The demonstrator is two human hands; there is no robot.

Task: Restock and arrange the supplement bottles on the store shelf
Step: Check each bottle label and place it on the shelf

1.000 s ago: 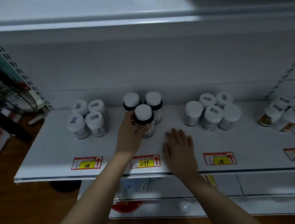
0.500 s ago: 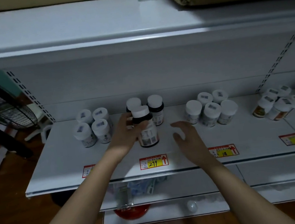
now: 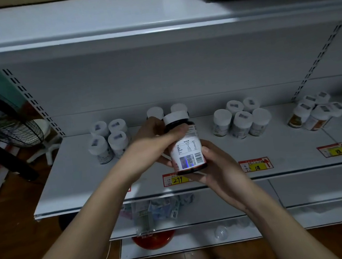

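Bottles: one dark bottle [image 3: 185, 142] held; two dark behind; four white at 9 o'clock; five at 3.

The price tag [image 3: 176, 179] on the shelf edge [image 3: 109, 200] below the held bottle [image 3: 186, 144] reads "299" on yellow. The next tag [image 3: 256, 164] to the right reads "18", beside a red arrow pointing up. The far-right tag [image 3: 334, 149] is too blurred to read. The bottle's label shows a barcode, a QR code and fine print, illegible.
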